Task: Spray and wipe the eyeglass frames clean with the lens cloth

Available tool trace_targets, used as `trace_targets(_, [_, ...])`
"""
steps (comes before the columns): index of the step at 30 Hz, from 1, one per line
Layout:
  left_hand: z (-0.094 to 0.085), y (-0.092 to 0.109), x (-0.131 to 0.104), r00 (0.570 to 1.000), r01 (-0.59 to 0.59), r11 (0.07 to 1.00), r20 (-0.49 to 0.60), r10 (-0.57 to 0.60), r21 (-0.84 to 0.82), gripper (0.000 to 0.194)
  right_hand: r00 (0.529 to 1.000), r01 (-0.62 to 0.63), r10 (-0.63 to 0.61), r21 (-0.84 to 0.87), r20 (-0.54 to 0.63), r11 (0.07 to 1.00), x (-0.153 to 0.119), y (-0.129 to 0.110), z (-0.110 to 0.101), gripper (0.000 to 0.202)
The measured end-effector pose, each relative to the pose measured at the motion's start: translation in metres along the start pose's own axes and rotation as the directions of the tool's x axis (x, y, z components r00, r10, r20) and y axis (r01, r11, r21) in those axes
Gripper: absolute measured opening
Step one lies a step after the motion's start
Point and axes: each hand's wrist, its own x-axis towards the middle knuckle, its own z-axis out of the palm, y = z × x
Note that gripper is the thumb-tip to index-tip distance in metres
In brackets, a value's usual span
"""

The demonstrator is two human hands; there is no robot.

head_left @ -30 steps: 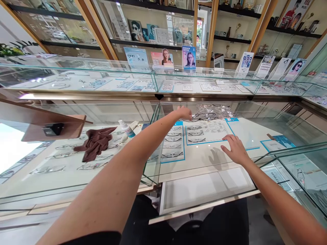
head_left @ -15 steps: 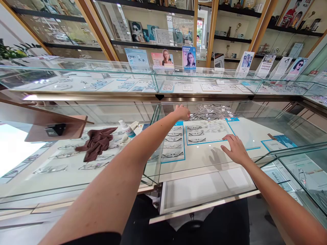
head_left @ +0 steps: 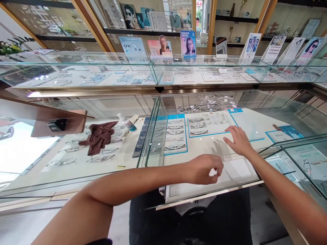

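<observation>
At far left, a black box (head_left: 58, 125) sits on a brown wooden ledge (head_left: 76, 124). A crumpled brown cloth (head_left: 100, 136) lies among eyeglasses at left, with a tilted white spray bottle (head_left: 127, 121) just beyond it. Inside the adjoining glass case, a blue-edged sheet (head_left: 186, 144) bears a column of folded eyeglasses (head_left: 175, 147); right of it, a second blue-edged sheet (head_left: 216, 129) carries a shorter column. Nearer the viewer, the left hand (head_left: 204, 169) appears above the white drawer (head_left: 237, 172), its fingers curled into a loop; whether they grip anything cannot be told. The right hand (head_left: 239, 140), palm down, is relaxed and unclosed, its fingertips near the second sheet's lower right corner. Farther right, a blue-and-white card (head_left: 291, 131) lies flat.
</observation>
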Motion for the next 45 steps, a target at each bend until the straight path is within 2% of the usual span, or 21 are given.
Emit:
trace_targets(2, [0.027,-0.015,-0.004,0.997,0.056,0.996,0.048,-0.052,-0.073,0.013,1.0,0.0,0.0,0.001,-0.004,1.0,0.0,0.0,0.0,0.031])
trace_targets(4, [0.044,-0.038,-0.002,0.978,0.206,0.977,0.05,-0.203,-0.056,0.017,1.0,0.003,-0.003,0.001,-0.011,1.0,0.0,0.0,-0.001,0.031])
trace_targets(6, [0.052,-0.063,0.005,0.935,0.355,0.934,-0.008,-0.355,-0.025,0.02,1.0,0.004,-0.004,0.0,-0.014,1.0,0.0,0.0,0.0,0.031])
trace_targets(9, [0.054,-0.093,0.021,0.865,0.483,0.875,-0.151,-0.479,-0.007,0.016,1.0,0.009,-0.009,-0.001,-0.016,1.0,-0.001,0.0,0.0,0.031])
trace_targets(11, [0.051,-0.108,0.035,0.802,0.555,0.832,-0.264,-0.536,-0.005,0.01,1.0,0.009,-0.009,-0.001,-0.017,1.0,-0.001,0.0,0.0,0.031])
trace_targets(14, [0.045,-0.12,0.058,0.717,0.62,0.784,-0.398,-0.572,-0.01,0.003,1.0,0.006,-0.006,-0.001,-0.01,1.0,-0.002,-0.001,-0.001,0.031])
trace_targets(17, [0.042,-0.123,0.08,0.67,0.646,0.763,-0.464,-0.579,-0.02,0.006,1.0,0.011,-0.011,0.003,-0.001,1.0,-0.003,-0.001,-0.002,0.032])
trace_targets(19, [0.045,-0.12,0.092,0.656,0.653,0.757,-0.481,-0.583,-0.027,0.007,1.0,0.016,-0.016,0.006,-0.001,1.0,-0.003,-0.001,-0.003,0.031])
trace_targets(21, [0.052,-0.115,0.099,0.66,0.653,0.757,-0.47,-0.586,-0.027,0.009,1.0,0.017,-0.017,0.004,0.001,1.0,-0.004,-0.001,-0.003,0.031])
trace_targets(26, [0.066,-0.11,0.096,0.727,0.616,0.787,-0.418,-0.545,0.043,0.015,1.0,0.003,-0.002,-0.028,0.025,1.0,-0.004,-0.003,-0.004,0.033])
trace_targets(28, [0.062,-0.119,0.09,0.736,0.612,0.785,-0.429,-0.523,0.093,0.017,1.0,0.007,-0.006,-0.035,0.026,0.999,-0.005,-0.003,-0.004,0.032])
trace_targets(31, [0.041,-0.148,0.082,0.715,0.642,0.749,-0.48,-0.508,0.163,0.021,1.0,0.009,-0.008,-0.034,0.028,0.999,-0.006,-0.005,-0.006,0.033])
trace_targets(35, [0.005,-0.196,0.076,0.631,0.73,0.648,-0.577,-0.519,0.216,0.035,0.999,-0.011,0.012,-0.02,0.05,1.0,-0.008,-0.009,-0.009,0.034])
trace_targets(37, [-0.01,-0.216,0.074,0.591,0.77,0.595,-0.605,-0.533,0.228,0.049,0.998,-0.015,0.016,-0.014,0.056,1.0,-0.01,-0.012,-0.012,0.034])
trace_targets(39, [-0.022,-0.233,0.071,0.571,0.796,0.552,-0.609,-0.551,0.247,0.064,0.999,-0.013,0.013,-0.009,0.052,1.0,-0.012,-0.014,-0.013,0.033])
trace_targets(41, [-0.03,-0.247,0.069,0.568,0.809,0.52,-0.591,-0.573,0.274,0.071,0.999,-0.01,0.01,-0.007,0.049,1.0,-0.014,-0.015,-0.015,0.033])
trace_targets(45, [-0.04,-0.266,0.068,0.592,0.804,0.493,-0.525,-0.612,0.332,0.068,0.998,-0.011,0.011,-0.011,0.055,1.0,-0.019,-0.015,-0.016,0.033])
